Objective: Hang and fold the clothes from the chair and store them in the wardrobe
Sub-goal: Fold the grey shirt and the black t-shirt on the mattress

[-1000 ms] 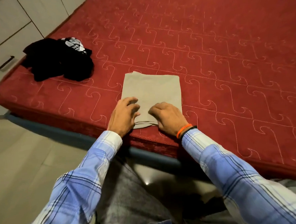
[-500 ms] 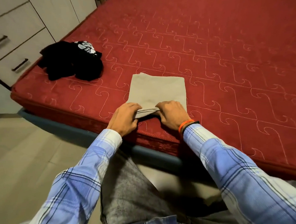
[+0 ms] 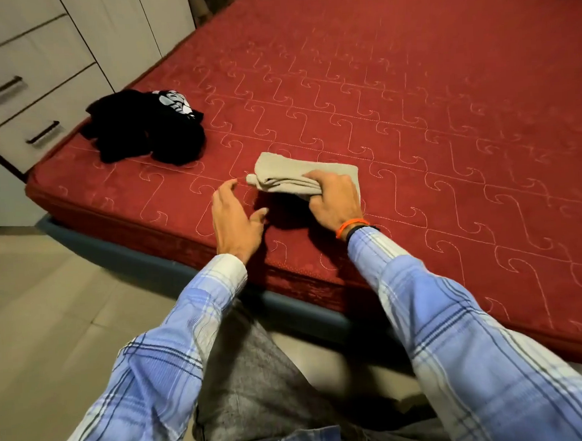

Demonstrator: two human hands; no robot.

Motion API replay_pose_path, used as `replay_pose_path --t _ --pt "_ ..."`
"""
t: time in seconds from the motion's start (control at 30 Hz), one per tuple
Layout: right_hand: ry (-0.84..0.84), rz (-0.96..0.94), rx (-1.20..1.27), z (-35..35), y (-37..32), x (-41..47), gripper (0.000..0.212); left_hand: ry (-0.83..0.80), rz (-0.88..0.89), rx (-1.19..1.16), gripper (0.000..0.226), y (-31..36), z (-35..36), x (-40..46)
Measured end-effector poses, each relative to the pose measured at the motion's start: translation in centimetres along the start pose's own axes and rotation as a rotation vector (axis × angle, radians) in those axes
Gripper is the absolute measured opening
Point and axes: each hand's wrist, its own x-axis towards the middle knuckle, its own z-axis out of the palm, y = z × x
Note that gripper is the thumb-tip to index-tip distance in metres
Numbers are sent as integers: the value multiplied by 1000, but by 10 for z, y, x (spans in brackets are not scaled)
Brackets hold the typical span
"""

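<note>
Beige folded cloth (image 3: pixel 282 176) lifted off the red mattress (image 3: pixel 412 112) in the right hand (image 3: pixel 334 203).

The cloth sits near the mattress's near edge, its layers bunched in the right hand's curled fingers, the left end sticking out free above a dark shadow. The left hand (image 3: pixel 235 220) hangs just left of it, fingers spread and relaxed, grasping nothing and apart from the cloth. Half a second ago both hands gripped the cloth's near edge while it lay flat; now the left has let go and the cloth is raised and gathered. Farther left on the mattress lies a crumpled black garment (image 3: pixel 146 130) with a white print. Beyond it, at the far left, stands a pale drawer unit (image 3: pixel 22 65), drawers closed, contents unseen.
</note>
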Motion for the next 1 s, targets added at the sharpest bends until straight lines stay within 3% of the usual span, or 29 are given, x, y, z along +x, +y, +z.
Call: replay_pose_path --t 0.1,0.17,0.23,0.33,0.37,0.4,0.47,0.53,0.57,0.67,0.73,0.83,1.0 --pt "4 -20 192 -30 0 7 22 -90 -301 -167 89 -2 8 13" --pt "-17 46 363 -48 0 9 20 -112 -439 -352 86 5 13 21" --pt "-17 144 658 -64 5 11 23 -118 -517 -595 70 20 15 27" --pt "-24 337 996 -81 25 16 9 -175 -447 -907 34 42 12 30" --pt "-21 423 1024 -83 37 18 21 -170 -430 -930 28 43 12 32" --pt "-17 521 972 -83 51 19 31 -169 -421 -889 22 45 14 32" --pt "-63 664 461 -77 80 14 45 -203 -418 -665 19 37 23 33" --pt "-134 671 -72 -67 102 -4 50 -319 -435 -431 33 28 36 28" --pt "-149 639 -181 -62 109 -13 48 -367 -436 -333 40 22 43 26" --pt "-91 528 -189 -49 117 -25 44 -323 -416 -153 30 16 55 23" --pt "-21 530 -101 -45 115 -24 47 -264 -448 -175 25 20 57 26" --pt "81 621 36 -41 113 -16 50 -144 -501 -262 34 25 59 35" --pt "267 613 243 -42 112 -9 8 -75 -583 -424 21 24 62 49"
